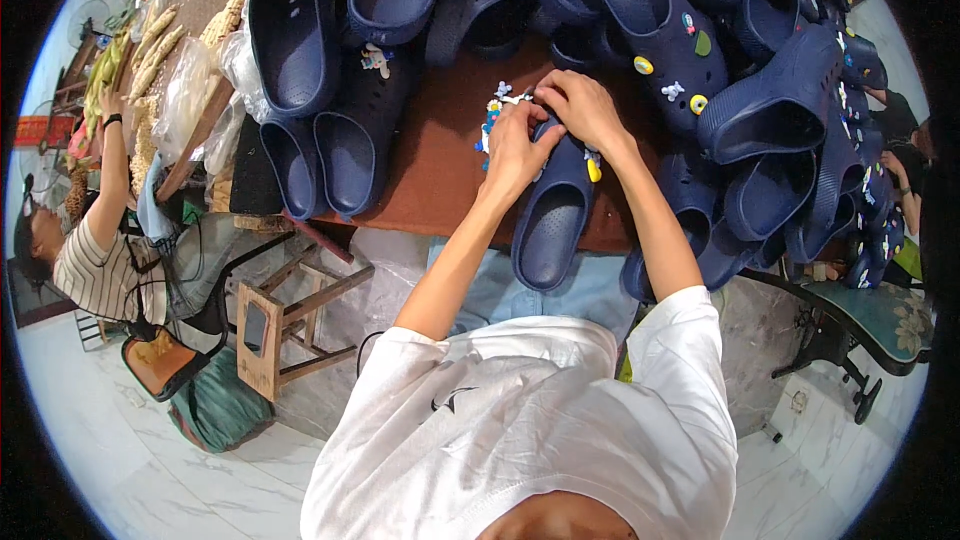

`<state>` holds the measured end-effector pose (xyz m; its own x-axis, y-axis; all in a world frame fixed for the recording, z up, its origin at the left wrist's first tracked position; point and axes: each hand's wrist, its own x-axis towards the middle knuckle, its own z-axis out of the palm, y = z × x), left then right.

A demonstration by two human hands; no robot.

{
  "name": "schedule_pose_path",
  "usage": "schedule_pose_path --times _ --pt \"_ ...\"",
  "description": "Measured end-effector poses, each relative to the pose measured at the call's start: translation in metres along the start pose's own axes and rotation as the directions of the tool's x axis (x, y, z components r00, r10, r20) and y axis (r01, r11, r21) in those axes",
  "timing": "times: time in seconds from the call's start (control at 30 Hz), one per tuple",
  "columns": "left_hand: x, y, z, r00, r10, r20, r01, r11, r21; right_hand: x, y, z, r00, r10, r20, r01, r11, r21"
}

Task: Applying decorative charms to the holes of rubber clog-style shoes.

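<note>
Dozens of navy blue clogs (770, 110) are heaped across the top and right of the frame, covering most of the brown table (430, 170) that runs through the upper middle. At the left edge a second person in a striped top (95, 270) sits with one arm raised toward a pile of pale yellow pieces (150, 50) in the upper left, with a wooden stool (285, 325) just to their right. Near the centre, one navy clog (550, 225) lies with its heel opening toward you, hanging a little over the table's near edge. Your left hand (515, 145) rests on the clog's toe cap, fingers curled down around its left side in a loose grip. Your right hand (580, 105) meets it at the toe, fingers bent and pinched together over the top of the cap; whatever sits between the fingertips is too small to make out. Just left of your hands, a small cluster of blue and white charms (495, 110) lies on the table, and a yellow charm (594, 170) shows on the clog's right side.
</note>
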<state>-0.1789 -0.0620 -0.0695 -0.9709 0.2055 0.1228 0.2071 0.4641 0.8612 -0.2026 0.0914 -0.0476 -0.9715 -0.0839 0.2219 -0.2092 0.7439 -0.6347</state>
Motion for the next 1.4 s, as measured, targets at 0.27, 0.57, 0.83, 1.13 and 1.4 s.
schedule_pose_path --times 0.27,0.57,0.83,1.13,1.4 --pt "-0.003 0.016 -0.007 0.959 0.28 -0.043 -0.261 0.932 0.252 -0.046 0.006 -0.021 0.973 0.134 -0.188 -0.138 0.99 -0.006" --pt "-0.002 0.019 0.002 0.947 0.299 0.117 -0.32 0.85 0.419 -0.079 0.006 -0.016 0.948 0.195 -0.25 -0.192 0.981 0.037" --pt "-0.002 0.017 -0.003 0.964 0.263 0.031 -0.256 0.895 0.366 -0.083 -0.014 -0.031 0.878 0.476 -0.05 -0.472 0.879 0.071" --pt "0.008 -0.012 -0.02 0.978 0.184 -0.1 -0.157 0.959 0.236 -0.078 -0.018 -0.029 0.945 0.321 -0.06 -0.327 0.933 -0.15" --pt "0.011 -0.02 -0.015 0.962 0.27 -0.048 -0.227 0.881 0.416 -0.071 -0.018 -0.026 0.957 0.289 0.014 -0.277 0.928 -0.25"
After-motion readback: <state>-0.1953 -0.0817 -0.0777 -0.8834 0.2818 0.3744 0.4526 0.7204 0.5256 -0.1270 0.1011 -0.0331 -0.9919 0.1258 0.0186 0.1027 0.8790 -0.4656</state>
